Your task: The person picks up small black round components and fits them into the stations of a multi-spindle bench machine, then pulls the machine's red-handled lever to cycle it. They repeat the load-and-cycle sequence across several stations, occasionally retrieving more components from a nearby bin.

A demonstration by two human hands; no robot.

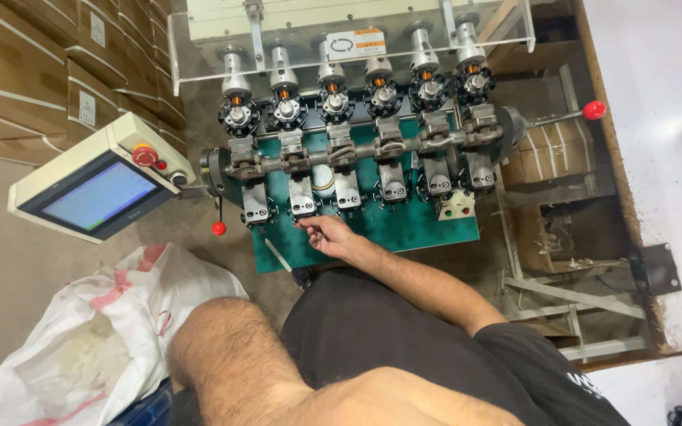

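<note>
My right hand (329,235) reaches forward to a winding machine on a green base plate (412,230). Its fingertips are curled against the lower grey fixture (301,207) of the second station from the left; I cannot see whether they hold anything. Behind the fixtures is a row of several black stator cores with copper windings (335,102) on spindles. My left hand is out of view; only a bare limb (230,355) shows at the bottom left.
A tilted touch panel (96,193) with a red stop button (144,155) sits at the left. Red-knobbed levers stick out at the right (593,110) and lower left (219,229). A white bag (80,347) lies on the floor, cardboard boxes (33,71) are stacked behind, and a white bench (665,158) stands at the right.
</note>
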